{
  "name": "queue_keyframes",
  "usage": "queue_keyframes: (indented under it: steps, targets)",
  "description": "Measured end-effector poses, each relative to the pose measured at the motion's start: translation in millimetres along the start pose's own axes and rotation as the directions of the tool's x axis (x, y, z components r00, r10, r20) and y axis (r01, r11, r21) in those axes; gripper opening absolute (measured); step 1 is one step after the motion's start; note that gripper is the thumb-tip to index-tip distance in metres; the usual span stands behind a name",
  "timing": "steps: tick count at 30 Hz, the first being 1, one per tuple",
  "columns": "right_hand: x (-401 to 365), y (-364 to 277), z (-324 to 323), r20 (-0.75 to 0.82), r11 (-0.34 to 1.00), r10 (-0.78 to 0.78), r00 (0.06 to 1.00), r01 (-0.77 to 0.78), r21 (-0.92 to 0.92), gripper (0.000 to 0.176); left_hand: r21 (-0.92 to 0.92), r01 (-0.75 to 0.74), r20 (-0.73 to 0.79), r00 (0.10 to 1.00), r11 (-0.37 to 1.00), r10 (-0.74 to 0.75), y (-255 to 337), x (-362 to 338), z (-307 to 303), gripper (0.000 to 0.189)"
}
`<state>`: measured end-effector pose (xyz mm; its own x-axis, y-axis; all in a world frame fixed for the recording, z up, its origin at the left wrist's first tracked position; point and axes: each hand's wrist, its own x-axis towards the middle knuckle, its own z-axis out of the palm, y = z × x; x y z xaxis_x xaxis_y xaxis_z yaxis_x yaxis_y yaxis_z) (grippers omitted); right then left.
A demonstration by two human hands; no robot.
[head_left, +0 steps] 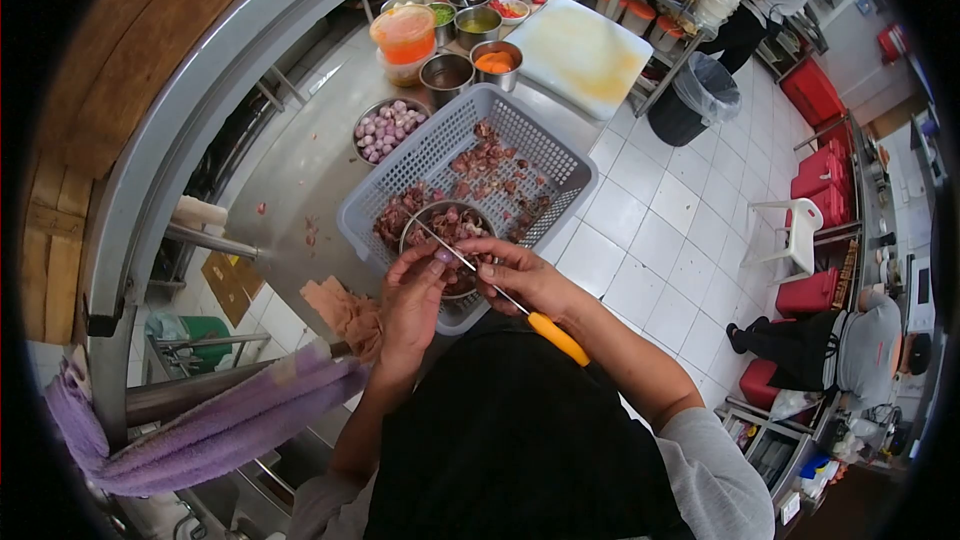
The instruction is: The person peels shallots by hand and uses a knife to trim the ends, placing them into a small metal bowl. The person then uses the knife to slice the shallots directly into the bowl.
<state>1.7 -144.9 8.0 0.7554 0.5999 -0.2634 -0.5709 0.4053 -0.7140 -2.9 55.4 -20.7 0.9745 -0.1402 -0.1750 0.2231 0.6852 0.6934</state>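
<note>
My left hand (412,292) is closed on a small purple shallot (443,255), pinched at the fingertips. A knife with a yellow handle (558,338) is in my right hand (522,278), its thin blade (432,231) slanting up and left past the shallot. Both hands are close together over the near end of a grey perforated basket (572,202). Below them in the basket, partly hidden by my fingers, sits a metal bowl (482,208) of unpeeled shallots. Reddish-brown skins (485,155) lie around the bowl. Peeled shallots (388,128) fill another metal bowl beside the basket.
Metal pots of ingredients (497,62), an orange-lidded tub (404,32) and a white cutting board (580,52) stand beyond the basket. Crumpled brown paper (343,315) and a purple towel (220,420) are at left. Two people (868,345) are at right, near a black bin (690,105).
</note>
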Motion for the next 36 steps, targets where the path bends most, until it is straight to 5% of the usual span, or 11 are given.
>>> queue_keyframes:
  steps: [9,19,23,31,36]
  targets:
    - [4,7,-2,-0.006,0.969,-0.096,0.995,0.092,-0.229,0.051,0.079,-0.081,-0.056,0.995,0.994,0.085,-12,1,-6,0.026]
    - [2,-1,-9,-0.014,1.0,0.015,1.0,-0.015,0.01,0.042,0.08,-0.045,0.003,0.999,0.996,0.045,-1,-2,-2,0.023]
    - [2,0,-7,-0.005,1.0,0.005,1.0,-0.004,0.013,0.043,-0.039,0.006,0.015,1.0,0.999,-0.005,-3,2,0,0.021]
    - [1,-3,-15,-0.096,0.999,0.002,0.995,0.002,0.048,0.043,0.055,-0.033,-0.018,0.999,0.998,0.034,-6,3,-2,0.022]
    - [5,6,-18,-0.081,0.987,-0.006,0.997,-0.006,-0.158,0.056,0.152,-0.082,-0.029,0.996,0.985,0.088,-7,5,-9,0.023]
